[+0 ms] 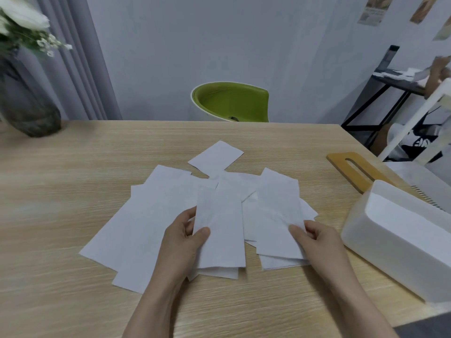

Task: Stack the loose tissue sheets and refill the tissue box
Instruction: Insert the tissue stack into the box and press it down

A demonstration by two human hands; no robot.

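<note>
Head view: left hand (pixel 189 236) and right hand (pixel 314 236) each pinching tissue sheets (pixel 151 215), open tissue box (pixel 400 237) alongside.

My left hand (pixel 188 236) and my right hand (pixel 314 236) are both bare: I wear no gloves, and no ring shows on any finger that I can see. My wrists carry no watch, strap or bracelet. My forearms are bare too, all the way down to the lower edge of the view, so no sleeve or cuff shows anywhere along them. My fingers are slim, and the nails I can see, such as the one on my left thumb (pixel 203 231), are short and unpainted. The picture is soft, so finer marks on my hands cannot be made out.
</note>
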